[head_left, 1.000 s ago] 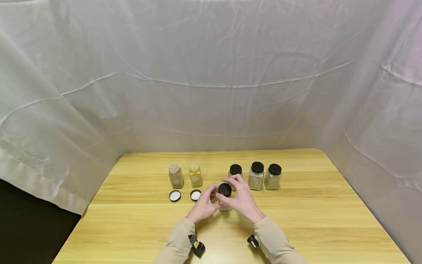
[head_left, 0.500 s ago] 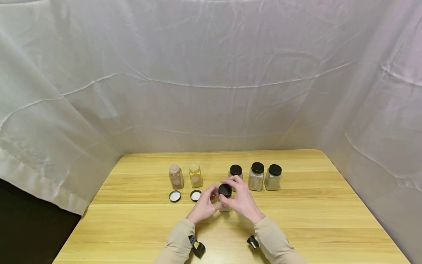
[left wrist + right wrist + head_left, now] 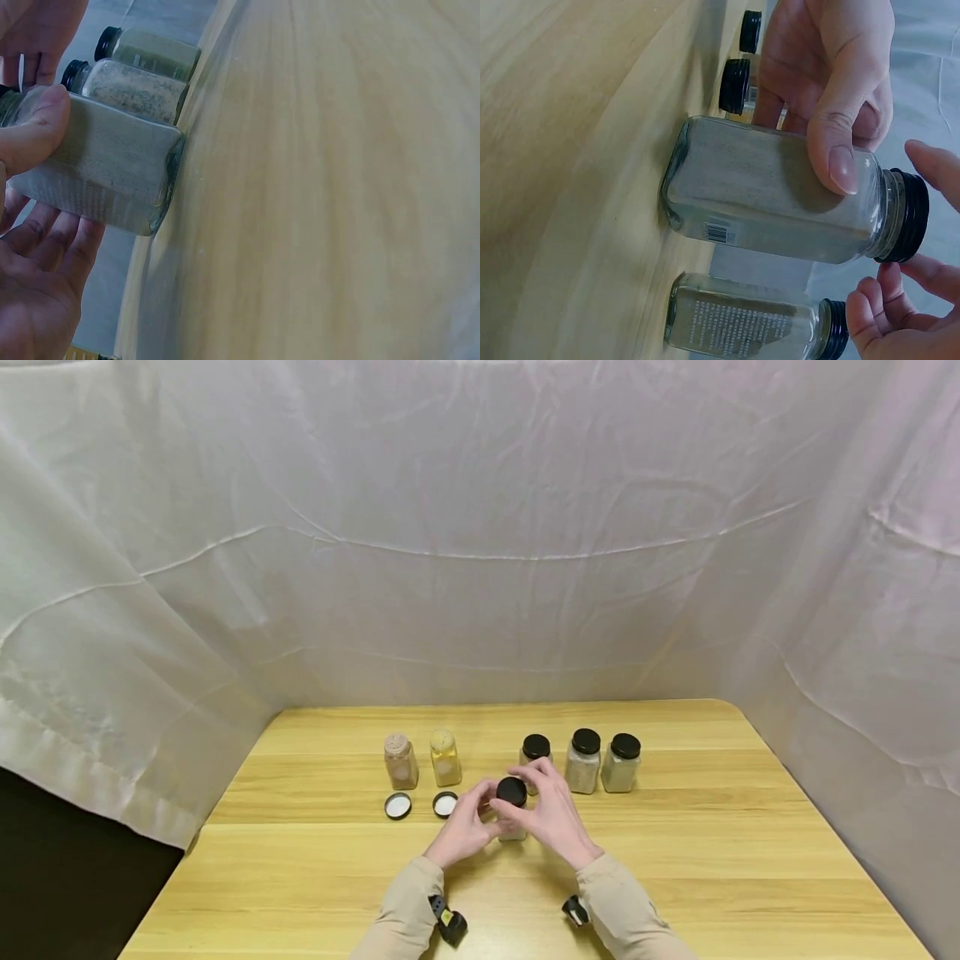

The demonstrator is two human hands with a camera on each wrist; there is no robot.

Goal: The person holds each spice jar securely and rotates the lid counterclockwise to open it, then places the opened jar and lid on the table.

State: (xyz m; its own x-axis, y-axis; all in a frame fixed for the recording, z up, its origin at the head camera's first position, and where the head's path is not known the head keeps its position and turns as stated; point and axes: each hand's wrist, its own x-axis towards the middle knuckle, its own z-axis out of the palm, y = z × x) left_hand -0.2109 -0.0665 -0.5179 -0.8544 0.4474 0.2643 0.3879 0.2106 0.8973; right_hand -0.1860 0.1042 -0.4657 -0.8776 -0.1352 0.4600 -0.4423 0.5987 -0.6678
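Observation:
Upright on the table, a square glass jar (image 3: 742, 187) of pale powder stands between the two hands. My left hand (image 3: 459, 833) grips its body, thumb on one face and fingers behind. Around the black screw lid (image 3: 512, 791) curl the thumb and fingers of my right hand (image 3: 553, 818). The lid sits on the jar's neck; in the right wrist view a fingertip touches its rim, while another finger stands slightly off it. Near the left hand lie two upturned black lids (image 3: 397, 806) with white insides.
Two lidless jars, one pinkish-brown (image 3: 401, 762) and one yellow (image 3: 446, 758), stand at the back left. Behind the right hand are three black-lidded jars (image 3: 583, 764), one partly hidden. Pale cloth (image 3: 480, 568) hangs around the wooden table (image 3: 712, 827). A black wrist device (image 3: 450, 922) hangs under the left sleeve.
The right hand's thumb and forefinger have shifted slightly around the lid, first one way, then back. The left hand and the jar have stayed in place.

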